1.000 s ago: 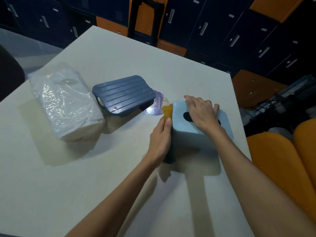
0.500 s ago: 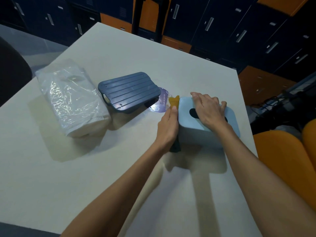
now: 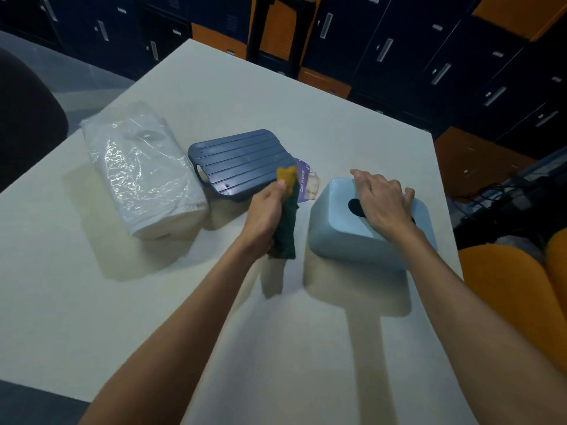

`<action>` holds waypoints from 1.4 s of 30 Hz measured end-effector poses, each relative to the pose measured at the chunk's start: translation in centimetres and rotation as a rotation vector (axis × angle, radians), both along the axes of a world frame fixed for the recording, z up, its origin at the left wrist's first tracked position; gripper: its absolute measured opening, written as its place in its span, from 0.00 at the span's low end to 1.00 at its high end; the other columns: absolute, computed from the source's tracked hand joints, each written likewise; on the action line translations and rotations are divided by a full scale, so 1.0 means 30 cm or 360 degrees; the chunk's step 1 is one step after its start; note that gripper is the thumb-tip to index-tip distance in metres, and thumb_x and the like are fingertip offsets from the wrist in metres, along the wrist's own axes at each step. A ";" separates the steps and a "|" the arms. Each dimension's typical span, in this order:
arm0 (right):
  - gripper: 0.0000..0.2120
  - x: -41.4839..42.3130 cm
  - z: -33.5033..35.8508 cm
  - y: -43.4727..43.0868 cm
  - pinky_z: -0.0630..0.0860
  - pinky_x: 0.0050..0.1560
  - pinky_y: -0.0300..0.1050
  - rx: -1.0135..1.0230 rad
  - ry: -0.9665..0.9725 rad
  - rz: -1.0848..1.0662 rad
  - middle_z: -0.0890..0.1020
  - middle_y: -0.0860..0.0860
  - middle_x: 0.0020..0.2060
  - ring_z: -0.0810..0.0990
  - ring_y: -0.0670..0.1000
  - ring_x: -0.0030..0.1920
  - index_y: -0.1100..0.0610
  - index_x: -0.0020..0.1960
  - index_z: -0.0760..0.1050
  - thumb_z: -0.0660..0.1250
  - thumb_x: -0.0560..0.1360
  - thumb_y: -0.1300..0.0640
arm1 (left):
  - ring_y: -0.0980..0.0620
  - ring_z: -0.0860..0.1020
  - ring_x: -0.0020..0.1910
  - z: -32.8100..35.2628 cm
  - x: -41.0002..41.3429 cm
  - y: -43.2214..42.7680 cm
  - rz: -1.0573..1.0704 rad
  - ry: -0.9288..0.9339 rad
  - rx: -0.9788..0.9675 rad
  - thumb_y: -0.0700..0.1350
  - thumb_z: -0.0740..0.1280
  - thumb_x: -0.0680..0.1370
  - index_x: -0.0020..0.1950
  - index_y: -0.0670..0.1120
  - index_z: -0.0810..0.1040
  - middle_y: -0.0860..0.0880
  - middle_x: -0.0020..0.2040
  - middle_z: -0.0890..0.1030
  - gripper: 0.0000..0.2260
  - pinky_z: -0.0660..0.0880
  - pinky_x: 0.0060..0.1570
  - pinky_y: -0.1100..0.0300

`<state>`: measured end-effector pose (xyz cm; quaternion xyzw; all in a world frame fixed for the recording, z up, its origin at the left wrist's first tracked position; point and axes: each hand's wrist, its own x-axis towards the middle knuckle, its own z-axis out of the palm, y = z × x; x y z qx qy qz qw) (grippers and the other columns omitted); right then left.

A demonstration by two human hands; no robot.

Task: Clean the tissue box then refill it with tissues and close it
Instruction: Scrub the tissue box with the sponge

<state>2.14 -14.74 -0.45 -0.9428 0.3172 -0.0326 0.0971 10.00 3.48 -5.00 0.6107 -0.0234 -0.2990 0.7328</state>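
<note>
1. Tissue box: pale blue plastic shell with rounded corners and a smooth matte surface. It sits on the white table, close to the table's right edge, and throws a shadow toward the viewer.
2. Top face of the box: a dark oval slot, only its left end showing. The rest is under the right hand.
3. Right hand: laid palm-down on the box top, fingers fairly straight and spread toward the far left corner, thumb out at the right side. It presses down and does not grasp.
4. Left hand: fingers curled round a sponge, gripping its middle. The yellow end sticks up above the thumb and the dark green part hangs below the fist.
5. The sponge is held in the air just left of the box, with a clear gap between them. It is somewhat blurred.
6. Dark blue ribbed lid: lies behind the left hand, apart from the box.
7. Purple printed wrapper: lies between the lid and the box, partly behind the sponge.
8. Tissue pack: white stack in crinkled clear film, at the left of the table, just beside the lid.
9. Surroundings: dark lockers beyond the table, orange seat at right.
</note>
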 end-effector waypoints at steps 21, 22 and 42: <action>0.23 -0.004 -0.011 -0.011 0.53 0.67 0.61 -0.0039 0.0019 0.0001 0.74 0.51 0.66 0.67 0.57 0.65 0.44 0.70 0.65 0.40 0.82 0.44 | 0.35 0.72 0.60 0.024 -0.118 -0.130 -0.0351 -0.0574 0.0752 0.50 0.48 0.85 0.59 0.39 0.74 0.36 0.60 0.77 0.20 0.68 0.57 0.49; 0.23 -0.006 -0.012 -0.011 0.52 0.67 0.61 -0.0043 0.0016 0.0018 0.74 0.51 0.66 0.67 0.57 0.65 0.44 0.70 0.66 0.40 0.82 0.44 | 0.35 0.72 0.59 0.024 -0.140 -0.113 -0.0367 -0.0582 0.0777 0.50 0.48 0.85 0.58 0.39 0.74 0.36 0.60 0.77 0.20 0.67 0.56 0.49; 0.24 -0.021 -0.004 -0.010 0.52 0.69 0.62 -0.0009 -0.0005 0.0050 0.73 0.50 0.67 0.66 0.57 0.66 0.42 0.72 0.64 0.40 0.82 0.43 | 0.49 0.84 0.43 0.004 -0.018 0.068 0.0019 0.0099 0.0043 0.49 0.58 0.83 0.46 0.49 0.81 0.47 0.44 0.84 0.13 0.80 0.47 0.55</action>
